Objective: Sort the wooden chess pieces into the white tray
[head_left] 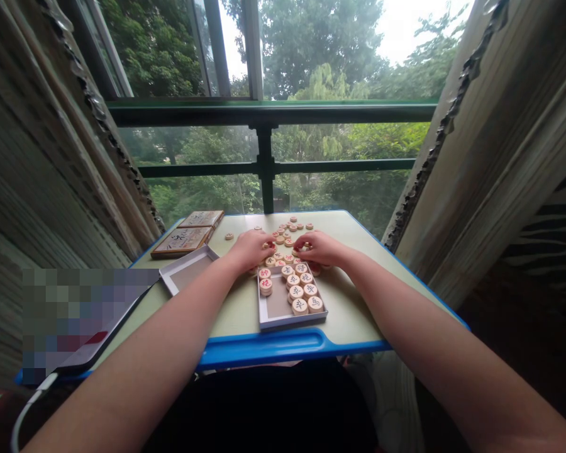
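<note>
Round wooden Chinese chess pieces [280,240] lie loose and partly heaped in the middle of the table. My left hand [253,247] is at the left of this heap, its fingertips closed around a red-marked piece. From the right, my right hand [321,247] pinches another piece between thumb and fingers. Just nearer to me is a shallow white box [279,309]. Black-marked pieces [300,306] stand in two stacked columns along its right side, and red-marked pieces [265,284] sit in its upper left corner. My fingers partly hide the pieces under them.
The pale folding table [372,296] has a blue rim. At the left lie a box lid [188,270], a folded wooden board [183,242] and a blurred-out device [89,321] with a white cable [35,396]. Stray pieces [229,236] lie farther back. Curtains and a railed window surround the table.
</note>
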A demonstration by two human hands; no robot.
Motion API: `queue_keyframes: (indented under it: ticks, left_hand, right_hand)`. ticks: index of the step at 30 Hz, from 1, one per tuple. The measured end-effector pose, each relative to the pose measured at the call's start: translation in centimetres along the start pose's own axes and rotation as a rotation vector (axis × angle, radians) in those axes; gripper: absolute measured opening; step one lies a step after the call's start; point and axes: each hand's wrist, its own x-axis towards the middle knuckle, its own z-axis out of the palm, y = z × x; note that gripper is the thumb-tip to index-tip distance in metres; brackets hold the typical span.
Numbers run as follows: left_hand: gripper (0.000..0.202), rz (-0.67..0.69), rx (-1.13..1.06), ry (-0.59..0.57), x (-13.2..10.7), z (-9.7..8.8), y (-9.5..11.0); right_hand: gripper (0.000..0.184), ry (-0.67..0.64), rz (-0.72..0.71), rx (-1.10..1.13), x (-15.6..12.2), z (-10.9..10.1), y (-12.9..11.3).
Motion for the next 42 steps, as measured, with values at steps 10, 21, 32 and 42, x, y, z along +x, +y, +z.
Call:
queue_keyframes:
  ticks: [10, 21, 32, 42]
  left_hand:
    - [0.016, 0.003, -0.092, 0.075, 0.1, 0.5, -0.4]
    - [0.021, -0.151, -0.516, 0.528, -1.4, -2.1, 0.8]
    - [0.038, -0.276, -0.979, 0.289, -9.2, -5.2, 4.2]
    - [0.047, -0.337, -1.046, 0.351, -12.7, -2.7, 5.8]
  right_hand:
    - [0.016, 0.158, 0.005, -0.024, 0.3, 0.7, 0.3]
    - [0.026, 0.612, 0.246, -0.12, -0.5, -1.5, 1.1]
    - [0.03, 0.599, 0.349, 0.115, -2.2, -3.7, -0.6]
    - [0.026, 0.498, 0.334, 0.021, -9.3, -2.0, -5.8]
